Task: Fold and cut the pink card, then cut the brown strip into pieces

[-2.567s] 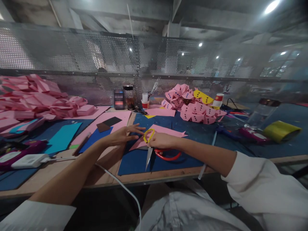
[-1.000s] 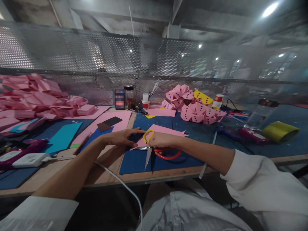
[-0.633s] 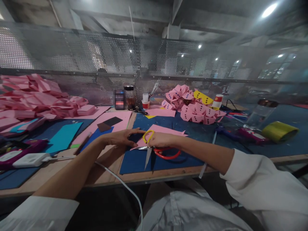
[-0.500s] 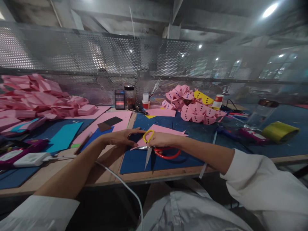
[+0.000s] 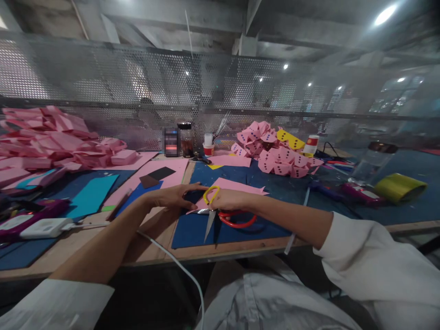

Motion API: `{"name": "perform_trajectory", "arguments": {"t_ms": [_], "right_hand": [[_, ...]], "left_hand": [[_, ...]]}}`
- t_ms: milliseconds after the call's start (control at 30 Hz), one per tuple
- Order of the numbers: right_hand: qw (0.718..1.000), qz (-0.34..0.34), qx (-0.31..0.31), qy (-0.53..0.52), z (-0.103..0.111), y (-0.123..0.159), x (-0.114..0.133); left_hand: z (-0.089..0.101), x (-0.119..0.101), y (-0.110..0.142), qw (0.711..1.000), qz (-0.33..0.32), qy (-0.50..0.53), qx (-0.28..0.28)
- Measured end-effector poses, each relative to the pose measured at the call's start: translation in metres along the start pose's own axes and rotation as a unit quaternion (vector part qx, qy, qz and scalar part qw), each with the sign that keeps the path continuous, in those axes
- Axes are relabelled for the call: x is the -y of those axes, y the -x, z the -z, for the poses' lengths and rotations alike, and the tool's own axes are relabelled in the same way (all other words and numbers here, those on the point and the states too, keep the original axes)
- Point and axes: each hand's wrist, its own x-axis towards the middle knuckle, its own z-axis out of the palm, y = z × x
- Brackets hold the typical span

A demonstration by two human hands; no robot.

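Head view — tapered metal scissors point(image 5: 209, 226), flat sharp-cornered pink sheet point(image 5: 240, 184).

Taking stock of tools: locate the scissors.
Head view, near the centre: the scissors are in the right hand, over the blue sheet, just right of the left hand.

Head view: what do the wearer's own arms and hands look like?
The left hand and right hand are bare, with no gloves visible. The left forearm and right forearm are uncovered too. The left sleeve and right sleeve are white; the right looks loose and creased.
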Motion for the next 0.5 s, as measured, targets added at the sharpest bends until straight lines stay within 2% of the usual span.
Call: {"name": "perform_trajectory", "arguments": {"t_ms": [500], "right_hand": [[0.998,-0.017,0.020,-0.054,0.0014,-0.0016,0.0017]], "left_hand": [[0.0008,0.0018,0.0001,1.000,-0.008,-0.010,0.001]]}}
